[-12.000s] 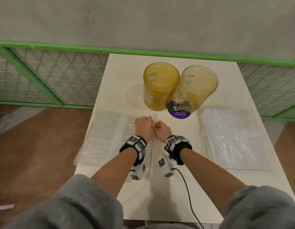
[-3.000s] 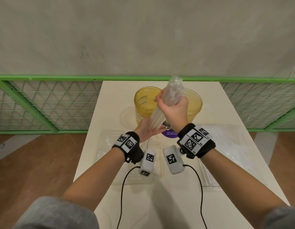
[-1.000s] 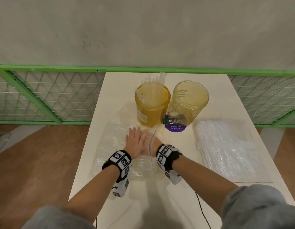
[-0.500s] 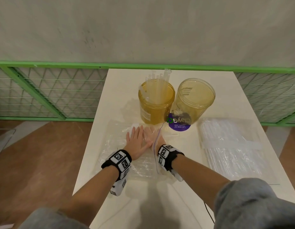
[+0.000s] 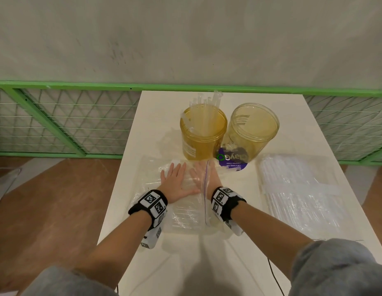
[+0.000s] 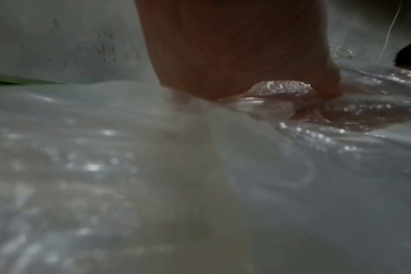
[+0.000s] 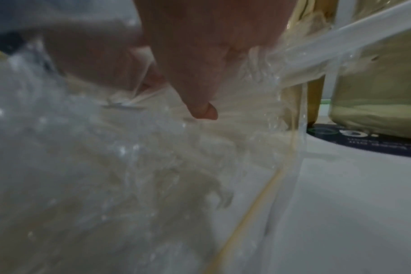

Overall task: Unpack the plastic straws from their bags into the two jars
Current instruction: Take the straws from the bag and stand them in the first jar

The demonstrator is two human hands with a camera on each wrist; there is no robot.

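Two amber jars stand at the back of the white table. The left jar (image 5: 203, 133) holds several clear straws (image 5: 207, 107); the right jar (image 5: 254, 129) shows none. A clear zip bag of straws (image 5: 181, 208) lies in front of the left jar. My left hand (image 5: 177, 180) presses flat on top of it, fingers straight. My right hand (image 5: 204, 178) is inside the bag's open mouth, seen through the plastic with fingers stretched out. In the wrist views, the left palm (image 6: 235, 46) bears on crinkled plastic (image 6: 129, 166), and the right thumb (image 7: 200, 107) points down onto straws.
A second, full bag of straws (image 5: 299, 195) lies at the right of the table (image 5: 239, 263). A purple round sticker (image 5: 230, 159) sits under the jars' near side. A green mesh fence (image 5: 68, 116) and a wall stand behind the table. A cable (image 5: 275, 280) hangs off the near edge.
Three seconds ago my right hand held a bundle of straws over the jars; those straws now stand in the left jar. Since then both hands came back down, the right hand inside the bag.
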